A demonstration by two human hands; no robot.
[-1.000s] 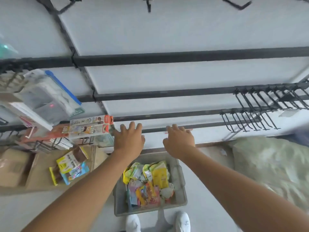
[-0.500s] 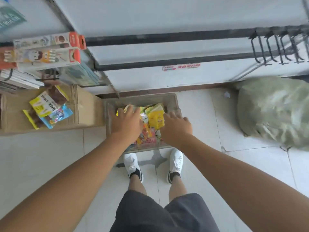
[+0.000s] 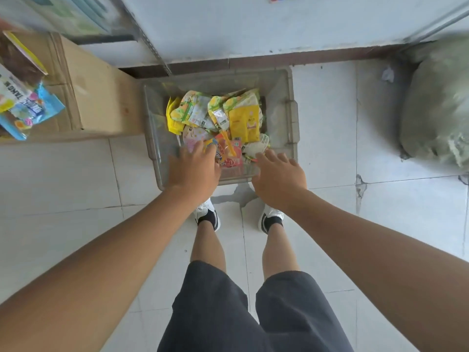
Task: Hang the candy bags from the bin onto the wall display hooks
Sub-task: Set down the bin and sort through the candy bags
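A clear plastic bin (image 3: 291,118) stands on the tiled floor against the wall, holding several candy bags (image 3: 228,118) in yellow, green, pink and orange. My left hand (image 3: 193,168) reaches over the bin's near edge, its fingers spread above a pink bag (image 3: 194,137). My right hand (image 3: 278,176) hovers over the near right corner, fingers loosely extended near a whitish bag (image 3: 255,148). Neither hand holds anything. The wall display hooks are out of view.
A cardboard box (image 3: 101,97) stands left of the bin with colourful packets (image 3: 28,107) on it. A large pale green sack (image 3: 439,105) lies at the right. My feet (image 3: 238,217) stand just behind the bin.
My view has tilted from the wall rails down to the floor. Both hands have dropped from the rail level to the bin's near edge.
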